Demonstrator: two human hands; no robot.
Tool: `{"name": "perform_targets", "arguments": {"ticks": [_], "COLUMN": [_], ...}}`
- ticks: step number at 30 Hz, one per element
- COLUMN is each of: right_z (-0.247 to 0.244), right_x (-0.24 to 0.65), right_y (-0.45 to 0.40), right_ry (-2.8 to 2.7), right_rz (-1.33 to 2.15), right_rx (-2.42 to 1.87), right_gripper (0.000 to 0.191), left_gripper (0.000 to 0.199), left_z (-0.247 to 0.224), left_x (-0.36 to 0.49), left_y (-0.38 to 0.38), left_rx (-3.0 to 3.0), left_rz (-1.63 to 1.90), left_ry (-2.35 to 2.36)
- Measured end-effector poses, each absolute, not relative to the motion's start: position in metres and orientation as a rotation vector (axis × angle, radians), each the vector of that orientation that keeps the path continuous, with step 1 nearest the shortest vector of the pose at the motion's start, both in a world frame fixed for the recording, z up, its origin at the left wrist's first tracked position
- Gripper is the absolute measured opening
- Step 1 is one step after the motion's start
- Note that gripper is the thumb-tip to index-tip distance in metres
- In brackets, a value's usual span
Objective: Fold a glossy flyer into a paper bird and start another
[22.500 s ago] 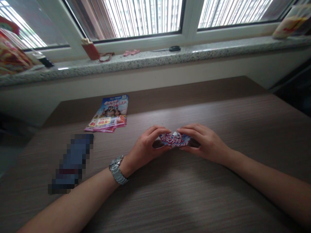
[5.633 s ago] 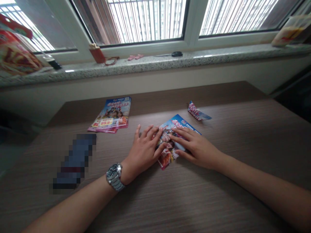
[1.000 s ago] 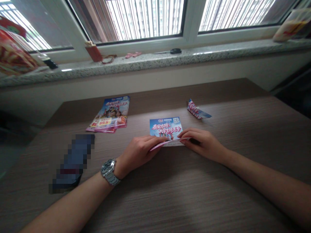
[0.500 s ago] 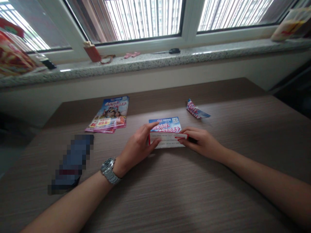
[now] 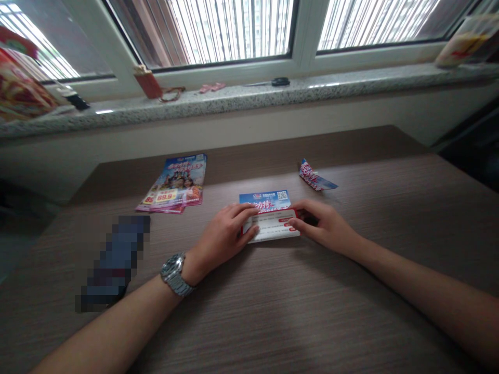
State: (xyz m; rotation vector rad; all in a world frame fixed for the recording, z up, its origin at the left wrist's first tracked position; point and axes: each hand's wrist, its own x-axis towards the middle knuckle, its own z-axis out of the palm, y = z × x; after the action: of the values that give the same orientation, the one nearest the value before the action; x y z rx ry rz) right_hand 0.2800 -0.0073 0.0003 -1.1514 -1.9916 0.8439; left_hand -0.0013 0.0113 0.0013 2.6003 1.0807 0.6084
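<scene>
A printed flyer (image 5: 268,226) lies on the table in front of me, its lower part folded up so the white, red-edged back covers part of the blue front. A strip of the blue side with a QR code shows above the fold. My left hand (image 5: 230,226), with a watch (image 5: 177,274) on the wrist, pinches the flyer's left end between thumb and fingers. At the right end, my right hand (image 5: 323,223) grips the folded edge between thumb and fingers. Some of its fingertips are hidden behind the paper.
A small folded paper piece (image 5: 315,177) stands on the table (image 5: 249,322) beyond my right hand. Several flyers (image 5: 177,182) are stacked at the back left, with a blurred dark-blue phone-like object (image 5: 117,262) nearer me. Scissors (image 5: 278,82) lie on the windowsill (image 5: 230,98).
The folded-up flap has come closer to me and shows more of its white side. Both hands have shifted slightly with it, the left fingers bending down onto the fold.
</scene>
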Motion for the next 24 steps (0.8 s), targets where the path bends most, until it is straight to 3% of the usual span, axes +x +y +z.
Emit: {"name": "perform_targets", "arguments": {"ticks": [11, 24], "right_z": [-0.011, -0.014], "right_x": [0.278, 0.28], "right_y": [0.003, 0.005], "right_ry": [-2.181, -2.29], "right_rz": [0.437, 0.337], "right_rx": [-1.202, -1.187], "right_gripper": [0.038, 0.046], "left_gripper": [0.035, 0.036], "left_z": [-0.001, 0.001], "left_x": [-0.002, -0.003], "left_y": [0.011, 0.012], "left_rx": [2.627, 2.622], "left_rz": [0.598, 0.629], "left_ry": [1.059, 1.092]}}
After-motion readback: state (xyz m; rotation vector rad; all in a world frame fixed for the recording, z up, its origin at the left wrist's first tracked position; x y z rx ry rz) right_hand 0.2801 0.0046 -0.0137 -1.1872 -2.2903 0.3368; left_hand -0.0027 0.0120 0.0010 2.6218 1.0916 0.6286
